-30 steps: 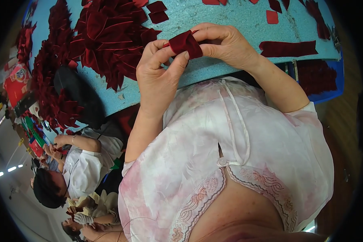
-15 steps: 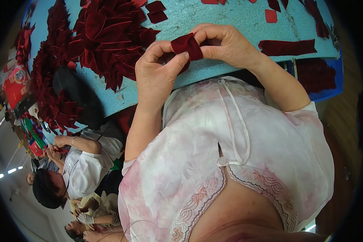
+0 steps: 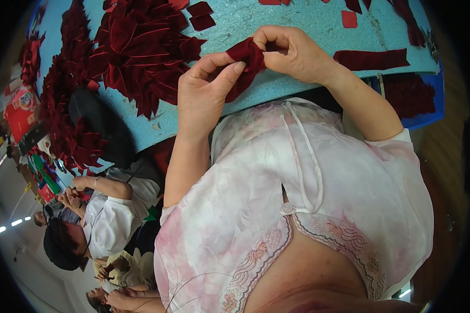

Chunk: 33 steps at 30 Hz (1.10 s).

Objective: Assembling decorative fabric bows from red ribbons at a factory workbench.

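Observation:
A folded strip of dark red velvet ribbon (image 3: 249,57) is held between my two hands over the near edge of the blue table. My left hand (image 3: 206,86) pinches its left side between thumb and fingers, with part of the ribbon hanging below the thumb. At the ribbon's upper right, my right hand (image 3: 292,55) grips it with the fingertips, the index finger bent over. To the left of my hands lies a large pile of dark red velvet bows (image 3: 136,52). A flat velvet strip (image 3: 371,60) rests on the table by my right forearm.
Small red fabric squares (image 3: 350,20) lie on the far part of the table (image 3: 292,31). A blue bin (image 3: 439,99) with dark red pieces stands at the right. At the left are a black rounded object (image 3: 102,125) and co-workers, one in a white shirt (image 3: 115,219).
My right hand has risen slightly and turned, drawing the ribbon up at its right end. The fold has opened into a looser shape, and more ribbon hangs below my left thumb.

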Tool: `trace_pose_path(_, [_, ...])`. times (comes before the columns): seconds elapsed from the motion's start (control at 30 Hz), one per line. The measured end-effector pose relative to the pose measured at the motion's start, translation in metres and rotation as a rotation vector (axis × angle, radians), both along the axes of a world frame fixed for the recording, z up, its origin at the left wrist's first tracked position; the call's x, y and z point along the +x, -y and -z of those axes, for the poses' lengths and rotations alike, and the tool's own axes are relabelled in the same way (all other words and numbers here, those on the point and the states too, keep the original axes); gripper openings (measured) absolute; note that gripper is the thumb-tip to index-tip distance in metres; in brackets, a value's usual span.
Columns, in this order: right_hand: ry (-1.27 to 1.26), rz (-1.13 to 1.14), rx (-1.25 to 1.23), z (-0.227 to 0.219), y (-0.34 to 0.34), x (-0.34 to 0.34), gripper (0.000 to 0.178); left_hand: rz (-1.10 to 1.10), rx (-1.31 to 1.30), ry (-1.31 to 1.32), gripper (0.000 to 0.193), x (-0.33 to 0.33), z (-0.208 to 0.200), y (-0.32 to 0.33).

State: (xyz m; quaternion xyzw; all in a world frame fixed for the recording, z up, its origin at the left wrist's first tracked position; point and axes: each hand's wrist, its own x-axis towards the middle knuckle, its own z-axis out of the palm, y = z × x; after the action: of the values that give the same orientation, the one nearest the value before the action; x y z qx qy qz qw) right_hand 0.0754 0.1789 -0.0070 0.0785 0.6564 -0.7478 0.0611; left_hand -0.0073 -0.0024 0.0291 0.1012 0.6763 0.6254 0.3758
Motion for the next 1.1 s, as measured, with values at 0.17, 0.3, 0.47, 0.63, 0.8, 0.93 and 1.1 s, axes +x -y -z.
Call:
trace_pose_path(0.17, [-0.022, 0.009, -0.004, 0.003, 0.0, -0.001, 0.005, -0.031, 0.087, 0.021, 0.013, 0.001, 0.004, -0.001])
trace_pose_path(0.3, [-0.006, 0.012, -0.102, 0.002, 0.002, -0.001, 0.005, -0.034, 0.182, -0.038, 0.014, 0.002, 0.014, -0.002])
trace_pose_path(0.47, [-0.021, -0.023, -0.071, 0.005, 0.001, -0.002, 0.008, -0.03, 0.212, 0.005, 0.017, 0.002, 0.015, 0.001])
trace_pose_path(0.63, [-0.067, 0.025, -0.051, 0.001, 0.005, -0.002, 0.01, -0.053, 0.166, -0.076, 0.015, 0.001, 0.016, 0.0])
trace_pose_path(0.8, [-0.026, 0.011, 0.05, 0.0, 0.004, 0.0, 0.011, -0.121, 0.096, 0.03, 0.013, 0.005, 0.006, -0.005])
trace_pose_path(0.93, [0.005, -0.016, 0.16, 0.001, 0.0, -0.002, 0.01, -0.113, 0.049, 0.028, 0.012, 0.005, 0.005, -0.005])
trace_pose_path(1.1, [-0.004, -0.097, 0.238, -0.001, -0.007, -0.005, 0.004, -0.072, 0.031, -0.039, 0.011, 0.004, 0.011, -0.003])
